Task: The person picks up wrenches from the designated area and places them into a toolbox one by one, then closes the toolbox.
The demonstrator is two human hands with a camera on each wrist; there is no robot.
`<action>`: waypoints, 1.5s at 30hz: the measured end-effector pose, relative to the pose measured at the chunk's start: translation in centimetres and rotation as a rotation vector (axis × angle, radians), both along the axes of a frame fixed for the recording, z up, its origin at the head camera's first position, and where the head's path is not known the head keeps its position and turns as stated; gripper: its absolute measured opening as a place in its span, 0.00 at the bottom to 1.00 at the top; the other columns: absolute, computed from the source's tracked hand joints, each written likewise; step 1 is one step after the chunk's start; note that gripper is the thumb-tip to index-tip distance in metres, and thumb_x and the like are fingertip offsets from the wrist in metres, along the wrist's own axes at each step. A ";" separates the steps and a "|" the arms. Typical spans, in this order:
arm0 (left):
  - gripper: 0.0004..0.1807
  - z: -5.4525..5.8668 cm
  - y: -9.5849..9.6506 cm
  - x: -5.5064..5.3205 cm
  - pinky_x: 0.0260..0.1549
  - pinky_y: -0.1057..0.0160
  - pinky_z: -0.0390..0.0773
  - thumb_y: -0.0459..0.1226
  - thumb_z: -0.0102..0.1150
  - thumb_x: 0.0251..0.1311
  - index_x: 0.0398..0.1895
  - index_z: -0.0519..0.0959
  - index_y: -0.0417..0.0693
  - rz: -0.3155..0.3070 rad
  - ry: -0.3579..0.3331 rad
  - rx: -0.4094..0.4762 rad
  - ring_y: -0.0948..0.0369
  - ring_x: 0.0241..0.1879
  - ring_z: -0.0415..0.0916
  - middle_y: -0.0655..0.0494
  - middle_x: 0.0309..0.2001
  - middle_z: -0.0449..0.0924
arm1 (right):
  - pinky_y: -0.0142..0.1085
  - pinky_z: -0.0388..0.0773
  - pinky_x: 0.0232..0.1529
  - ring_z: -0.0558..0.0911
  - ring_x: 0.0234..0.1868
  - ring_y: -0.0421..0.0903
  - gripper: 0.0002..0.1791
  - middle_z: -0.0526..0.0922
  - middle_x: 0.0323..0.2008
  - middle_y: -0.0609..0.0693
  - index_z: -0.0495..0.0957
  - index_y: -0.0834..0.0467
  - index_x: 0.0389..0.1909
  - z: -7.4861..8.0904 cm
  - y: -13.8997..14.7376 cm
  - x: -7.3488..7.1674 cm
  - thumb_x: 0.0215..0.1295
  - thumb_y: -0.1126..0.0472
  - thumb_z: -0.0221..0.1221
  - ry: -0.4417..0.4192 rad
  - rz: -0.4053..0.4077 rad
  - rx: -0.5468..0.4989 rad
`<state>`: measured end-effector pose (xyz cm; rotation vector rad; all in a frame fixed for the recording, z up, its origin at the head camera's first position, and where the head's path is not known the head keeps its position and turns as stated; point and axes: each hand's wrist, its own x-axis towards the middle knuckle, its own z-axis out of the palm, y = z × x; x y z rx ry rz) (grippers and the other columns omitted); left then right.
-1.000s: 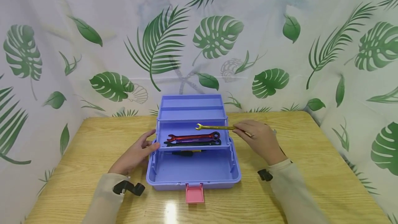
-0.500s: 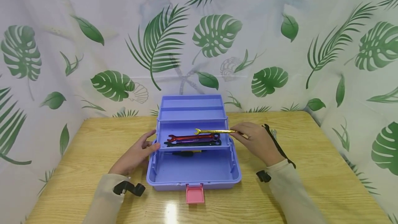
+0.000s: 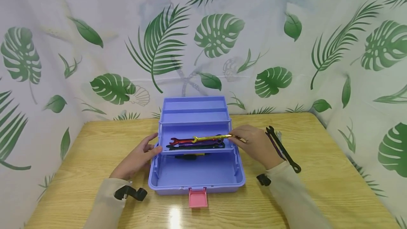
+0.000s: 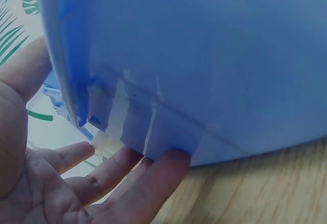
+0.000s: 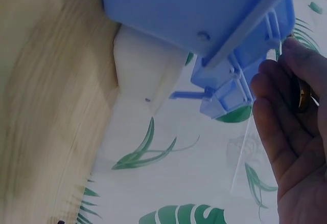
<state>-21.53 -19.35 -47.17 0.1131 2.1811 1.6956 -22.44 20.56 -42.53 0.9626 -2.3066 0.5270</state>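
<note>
Yellow wrench (image 3: 208, 138), pinched at its right end by the right hand (image 3: 254, 145), the nearer, lies long axis left to right over the red wrench (image 3: 182, 140) in the tray (image 3: 181, 130), contact unclear; left hand (image 3: 136, 160), fingers extended, touches the box's (image 3: 197, 176) left side.

Place: screened-off corner, looks like a recording setup; home or workshop, can't tell
Backdrop (image 3: 190, 59): creased white sheet, green leaf print, back and both sides
Desk (image 3: 95, 144): wood-grain top, hemmed in by the sheet
Wrist mounts (image 3: 138, 194): black, suggest filming
Toolbox (image 3: 197, 172): open, weak workshop hint
</note>
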 end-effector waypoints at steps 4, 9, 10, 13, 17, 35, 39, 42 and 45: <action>0.40 0.3 0.1 0.0 0.45 0.51 0.80 0.55 0.58 0.60 0.72 0.50 0.68 0.010 -0.004 -0.020 0.48 0.55 0.72 0.43 0.57 0.71 | 0.37 0.81 0.37 0.83 0.37 0.42 0.11 0.86 0.34 0.45 0.86 0.54 0.37 0.3 -0.9 -0.4 0.52 0.56 0.70 -0.006 0.038 0.031; 0.40 0.3 0.1 -0.1 0.44 0.51 0.80 0.55 0.58 0.60 0.72 0.51 0.68 0.022 -0.011 -0.020 0.49 0.54 0.72 0.44 0.57 0.71 | 0.37 0.80 0.38 0.82 0.35 0.41 0.10 0.85 0.32 0.43 0.86 0.54 0.36 1.2 -1.8 -1.0 0.53 0.55 0.69 -0.010 0.061 0.079; 0.40 0.3 0.1 -0.1 0.44 0.51 0.80 0.55 0.58 0.60 0.72 0.51 0.68 0.024 -0.012 -0.020 0.49 0.54 0.72 0.44 0.57 0.71 | 0.37 0.79 0.37 0.81 0.35 0.40 0.10 0.85 0.32 0.43 0.86 0.53 0.36 1.3 -1.9 -1.1 0.54 0.54 0.68 -0.018 0.059 0.096; 0.40 0.4 0.2 -0.2 0.45 0.50 0.80 0.55 0.58 0.60 0.72 0.50 0.69 0.025 -0.018 -0.018 0.48 0.55 0.72 0.43 0.58 0.70 | 0.35 0.78 0.35 0.80 0.34 0.38 0.09 0.84 0.31 0.41 0.86 0.51 0.36 1.8 -2.4 -1.4 0.56 0.52 0.67 -0.074 0.053 0.135; 0.41 1.0 0.3 0.0 0.47 0.49 0.79 0.54 0.58 0.60 0.73 0.49 0.67 0.017 -0.033 -0.012 0.47 0.57 0.71 0.43 0.59 0.70 | 0.34 0.78 0.34 0.80 0.34 0.37 0.10 0.84 0.31 0.40 0.86 0.49 0.36 1.9 -3.0 -1.4 0.58 0.50 0.66 -0.141 0.037 0.160; 0.40 0.1 0.1 0.1 0.45 0.50 0.80 0.55 0.58 0.60 0.72 0.51 0.69 0.027 0.007 -0.020 0.49 0.55 0.72 0.44 0.57 0.71 | 0.34 0.76 0.34 0.79 0.32 0.38 0.06 0.81 0.30 0.38 0.86 0.48 0.32 1.4 -4.8 -0.7 0.54 0.52 0.69 -0.283 -0.019 0.196; 0.39 0.0 0.2 0.1 0.46 0.50 0.79 0.55 0.58 0.60 0.72 0.51 0.69 0.025 0.006 -0.020 0.48 0.55 0.72 0.44 0.57 0.71 | 0.34 0.76 0.34 0.79 0.32 0.38 0.06 0.81 0.30 0.39 0.86 0.49 0.32 1.5 -5.0 -0.6 0.54 0.53 0.69 -0.299 -0.016 0.210; 0.39 -0.2 0.2 0.0 0.46 0.49 0.79 0.55 0.58 0.60 0.72 0.51 0.69 0.025 0.005 -0.023 0.48 0.55 0.72 0.44 0.57 0.71 | 0.33 0.76 0.34 0.79 0.32 0.38 0.06 0.80 0.30 0.38 0.86 0.48 0.32 1.5 -5.0 -0.6 0.54 0.53 0.69 -0.308 -0.022 0.211; 0.39 -0.3 0.1 0.0 0.46 0.50 0.79 0.55 0.58 0.60 0.72 0.51 0.70 0.030 0.006 -0.028 0.48 0.55 0.72 0.44 0.57 0.71 | 0.33 0.76 0.34 0.79 0.32 0.38 0.06 0.80 0.30 0.38 0.86 0.48 0.32 1.3 -5.0 -0.6 0.55 0.53 0.68 -0.316 -0.020 0.210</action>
